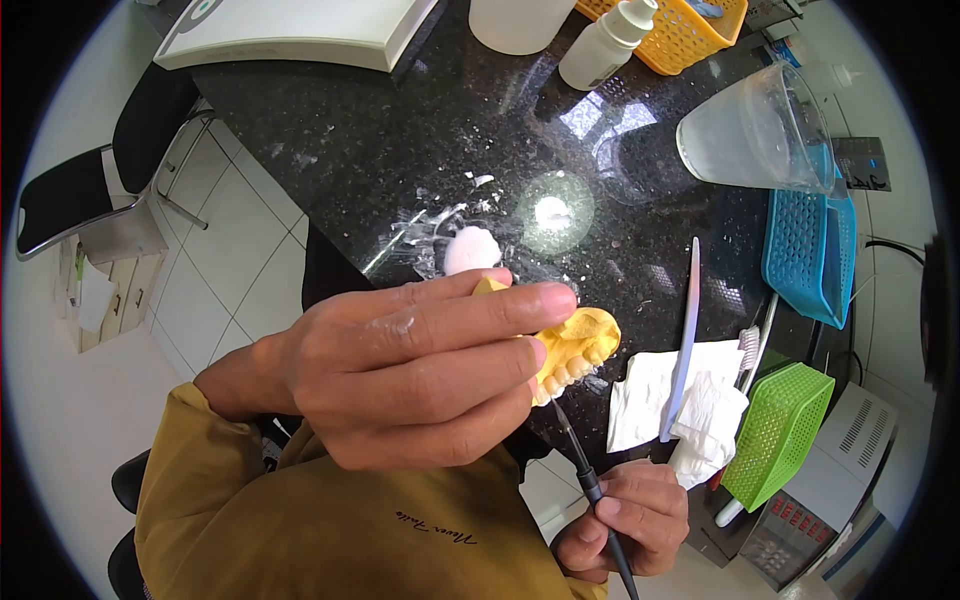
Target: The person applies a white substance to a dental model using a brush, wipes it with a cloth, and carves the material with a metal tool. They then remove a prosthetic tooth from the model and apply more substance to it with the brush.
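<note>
My left hand point(430, 365) is wrapped round a yellow dental cast point(585, 328), its fingers covering much of it. A row of cream-coloured teeth point(567, 377) shows along the cast's lower edge. Below it, my right hand point(632, 515) grips a slim black-handled tool with a tapered tip point(588, 485) like a pen. That tip points up at the teeth, right at their edge in this view. Just behind my left hand, a pale pink lump point(472, 248) lies on the dark speckled counter point(400, 130) among white crumbs and smears.
To the right, a pale purple knife-shaped tool point(685, 340) lies across white tissues point(705, 415), near a toothbrush point(748, 350). Beyond are a clear cup of cloudy liquid point(750, 130), a blue basket point(810, 240) and a green basket point(780, 435). A white bottle point(605, 45) stands at the back.
</note>
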`<state>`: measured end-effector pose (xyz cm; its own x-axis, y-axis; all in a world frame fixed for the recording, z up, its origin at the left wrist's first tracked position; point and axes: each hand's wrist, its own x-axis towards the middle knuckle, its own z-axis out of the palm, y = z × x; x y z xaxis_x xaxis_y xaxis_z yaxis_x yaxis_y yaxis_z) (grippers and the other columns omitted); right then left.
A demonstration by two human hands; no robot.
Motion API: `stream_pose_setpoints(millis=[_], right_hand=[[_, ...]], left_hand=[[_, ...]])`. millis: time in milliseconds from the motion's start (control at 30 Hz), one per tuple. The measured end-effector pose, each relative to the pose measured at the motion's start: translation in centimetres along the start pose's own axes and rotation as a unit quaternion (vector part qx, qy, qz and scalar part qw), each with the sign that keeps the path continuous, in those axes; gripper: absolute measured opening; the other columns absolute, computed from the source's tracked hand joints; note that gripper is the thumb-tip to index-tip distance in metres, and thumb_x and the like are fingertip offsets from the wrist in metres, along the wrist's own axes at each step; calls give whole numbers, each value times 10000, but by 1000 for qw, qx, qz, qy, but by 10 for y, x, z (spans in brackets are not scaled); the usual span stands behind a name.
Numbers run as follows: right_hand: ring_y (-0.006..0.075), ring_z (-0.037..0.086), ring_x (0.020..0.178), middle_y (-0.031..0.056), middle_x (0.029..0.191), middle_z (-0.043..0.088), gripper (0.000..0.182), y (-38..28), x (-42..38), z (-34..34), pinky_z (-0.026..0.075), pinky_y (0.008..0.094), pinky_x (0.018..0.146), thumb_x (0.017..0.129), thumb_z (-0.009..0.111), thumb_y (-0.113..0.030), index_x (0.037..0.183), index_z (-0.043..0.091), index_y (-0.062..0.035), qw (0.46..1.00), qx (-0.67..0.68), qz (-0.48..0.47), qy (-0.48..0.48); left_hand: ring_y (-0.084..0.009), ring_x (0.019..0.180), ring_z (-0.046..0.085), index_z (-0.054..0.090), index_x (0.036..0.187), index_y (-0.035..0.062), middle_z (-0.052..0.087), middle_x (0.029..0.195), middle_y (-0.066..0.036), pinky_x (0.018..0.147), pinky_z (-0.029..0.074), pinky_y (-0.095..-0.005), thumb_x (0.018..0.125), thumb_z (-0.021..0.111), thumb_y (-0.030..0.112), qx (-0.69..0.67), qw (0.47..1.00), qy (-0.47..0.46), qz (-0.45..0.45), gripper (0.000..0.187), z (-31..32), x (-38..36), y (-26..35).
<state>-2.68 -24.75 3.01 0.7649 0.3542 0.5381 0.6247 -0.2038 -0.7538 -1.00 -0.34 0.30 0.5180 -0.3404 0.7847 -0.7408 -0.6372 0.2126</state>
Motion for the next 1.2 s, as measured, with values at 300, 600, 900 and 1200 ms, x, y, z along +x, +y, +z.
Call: stream_pose_setpoints(millis=[300,600,900,1200], right_hand=[[180,608,560,92,726,609,243,-2,1,0,506,248,458,660,777,-44,854,634,-17,1000,-3,13,3],[206,552,629,158,879,581,370,0,-17,-16,453,269,496,1004,456,-401,1169,475,-70,970,-22,-87,225],[442,540,1194,217,1200,635,364,-9,8,-74,432,495,997,777,742,-97,1116,626,-31,927,-374,27,-14],[385,571,1183,165,1135,677,269,7,18,-72,434,476,999,730,743,-9,991,716,-68,904,-421,-7,-76]], left_hand=[[-259,1008,645,650,829,72,563,1008,-74,857,610,-322,766,726,-17,4,1000,-14,-5,134,-2,0,1],[-326,1021,663,650,856,14,606,1001,-112,811,621,-321,739,709,-74,-18,1000,4,-10,157,-2,5,0],[-365,1095,629,635,1041,-21,607,1069,-163,821,591,-365,742,817,168,-322,928,61,-178,397,5,21,25],[-379,1138,595,597,1112,-22,572,1087,-152,865,602,-353,782,787,190,-459,849,33,-259,436,10,24,42]])
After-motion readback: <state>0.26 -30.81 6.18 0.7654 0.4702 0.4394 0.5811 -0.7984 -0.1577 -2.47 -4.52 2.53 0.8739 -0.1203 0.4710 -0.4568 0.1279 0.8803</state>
